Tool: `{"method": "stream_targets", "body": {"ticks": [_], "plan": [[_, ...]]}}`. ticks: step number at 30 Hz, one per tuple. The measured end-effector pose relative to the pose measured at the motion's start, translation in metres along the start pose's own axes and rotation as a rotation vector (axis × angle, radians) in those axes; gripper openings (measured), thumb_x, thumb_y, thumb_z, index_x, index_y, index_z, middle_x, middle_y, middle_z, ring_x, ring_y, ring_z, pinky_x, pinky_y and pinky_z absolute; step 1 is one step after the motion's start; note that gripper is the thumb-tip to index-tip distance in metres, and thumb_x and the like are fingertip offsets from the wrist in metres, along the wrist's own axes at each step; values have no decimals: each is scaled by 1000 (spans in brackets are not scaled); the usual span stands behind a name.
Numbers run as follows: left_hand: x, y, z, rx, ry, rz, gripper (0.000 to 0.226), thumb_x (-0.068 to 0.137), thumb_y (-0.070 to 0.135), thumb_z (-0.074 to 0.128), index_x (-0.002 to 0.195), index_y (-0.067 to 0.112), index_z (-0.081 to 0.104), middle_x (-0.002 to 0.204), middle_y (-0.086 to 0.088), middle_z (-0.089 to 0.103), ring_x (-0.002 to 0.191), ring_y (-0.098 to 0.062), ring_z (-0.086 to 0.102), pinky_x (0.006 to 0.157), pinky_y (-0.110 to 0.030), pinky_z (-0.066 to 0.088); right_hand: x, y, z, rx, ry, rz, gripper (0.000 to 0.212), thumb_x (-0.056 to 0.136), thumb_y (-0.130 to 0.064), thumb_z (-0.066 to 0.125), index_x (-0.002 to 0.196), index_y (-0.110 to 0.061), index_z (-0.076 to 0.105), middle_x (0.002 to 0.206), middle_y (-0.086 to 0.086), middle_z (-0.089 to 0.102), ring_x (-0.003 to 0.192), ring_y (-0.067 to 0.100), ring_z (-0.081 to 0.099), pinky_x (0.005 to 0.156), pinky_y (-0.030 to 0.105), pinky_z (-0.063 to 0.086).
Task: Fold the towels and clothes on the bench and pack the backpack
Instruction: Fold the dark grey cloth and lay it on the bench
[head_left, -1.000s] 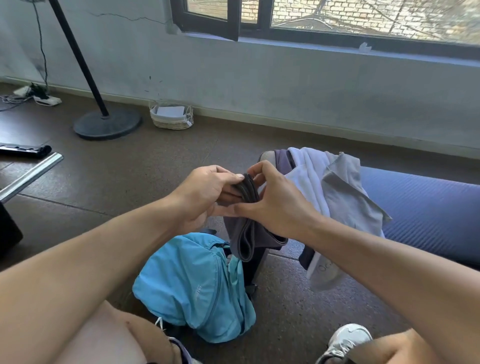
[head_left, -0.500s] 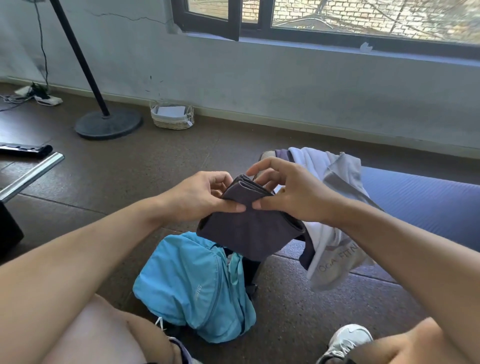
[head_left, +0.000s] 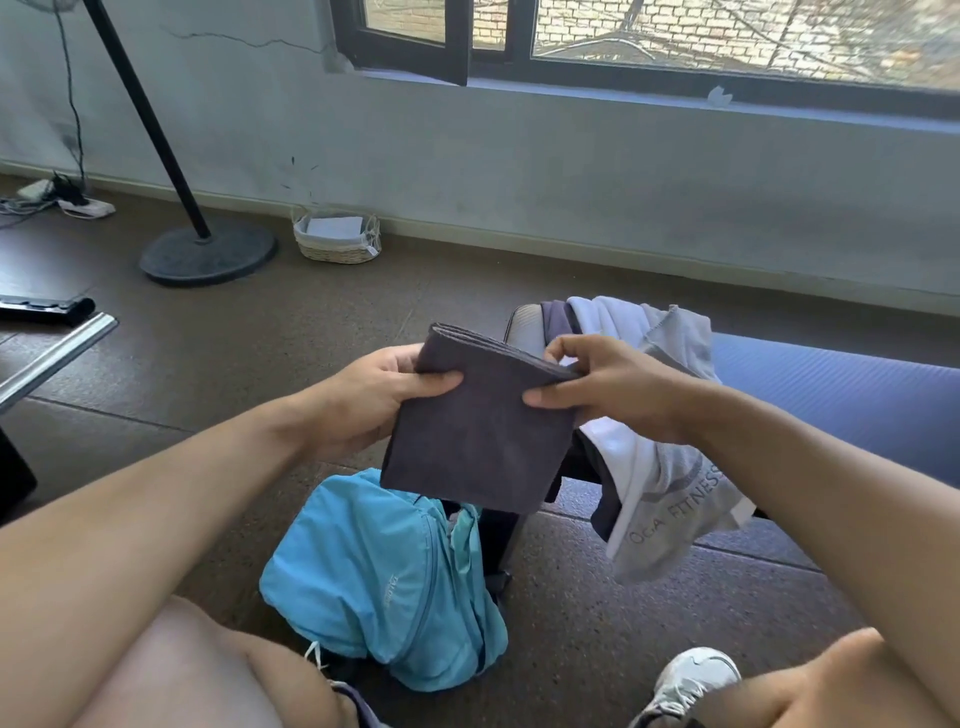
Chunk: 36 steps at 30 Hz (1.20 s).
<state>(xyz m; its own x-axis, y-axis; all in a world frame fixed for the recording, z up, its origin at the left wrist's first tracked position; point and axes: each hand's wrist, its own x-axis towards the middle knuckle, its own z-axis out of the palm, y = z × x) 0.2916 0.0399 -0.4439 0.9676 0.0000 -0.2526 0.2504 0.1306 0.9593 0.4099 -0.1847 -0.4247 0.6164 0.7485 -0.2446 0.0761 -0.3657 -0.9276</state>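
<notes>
Towel: the folded dark towel (head_left: 475, 436) is held in mid-air between both hands, a compact layered square, its stacked fold edges along the top and its free lower edge hanging down.
Key relation: the blue backpack (head_left: 379, 582) sits on the floor directly below the towel, slightly toward the person; the towel's lower edge points at the bag's top, so the packing move is judged to be a straight drop down.
Nearer hand: the left hand sits more squarely above the bag; the right is over toward the bench.
Left hand: the left hand (head_left: 363, 400) clamps the towel's left edge, thumb on the near face, fingers behind.
Right hand: the right hand (head_left: 613, 389) pinches the upper right corner, thumb on the near face, forefinger arched over the top edge.
Arm pose: both forearms reach forward and converge at the towel.
Remaining pile: light and grey clothes (head_left: 660, 415) hang unfolded over the end of the bench (head_left: 831, 384), just right of the towel.
Bag opening: whether the zip is open cannot be told.
</notes>
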Motion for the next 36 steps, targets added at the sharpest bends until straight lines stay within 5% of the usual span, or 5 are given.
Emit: {"method": "stream_targets", "body": {"ticks": [8,16,26,31,36], "plan": [[6,4,9,-199,206,-4,23,100,21,58,116,8,69,108,-10,77,87,-19,76,73,-28,62,4,9,9,320,-51,191,44,87,-27,74,125,-5,66,124,9,71,118,28,66,107,42,48],[8,-4,-9,-52,154,-72,46,87,3,68,131,11,59,127,-13,69,124,-38,61,109,-59,43,9,10,8,356,45,151,31,93,-16,69,124,-20,69,120,3,73,111,20,69,97,41,54],[15,0,-14,-369,152,-63,53,71,-11,58,122,4,64,107,-18,75,83,-24,76,72,-32,64,16,12,-10,690,-16,194,57,97,11,36,138,-23,55,117,9,72,82,18,71,65,29,60],[15,1,-15,-334,216,-86,45,92,-23,35,112,2,66,85,-12,77,67,-17,75,52,-21,57,8,8,-13,402,-61,65,49,91,-27,65,139,-29,56,131,-4,65,109,18,64,90,37,53],[15,1,-14,-244,204,-110,38,96,-20,36,111,0,65,74,-7,74,54,-9,69,45,-17,52,5,8,3,-399,170,-141,131,47,-75,84,155,-46,15,157,-11,28,139,12,41,112,40,42]]}}
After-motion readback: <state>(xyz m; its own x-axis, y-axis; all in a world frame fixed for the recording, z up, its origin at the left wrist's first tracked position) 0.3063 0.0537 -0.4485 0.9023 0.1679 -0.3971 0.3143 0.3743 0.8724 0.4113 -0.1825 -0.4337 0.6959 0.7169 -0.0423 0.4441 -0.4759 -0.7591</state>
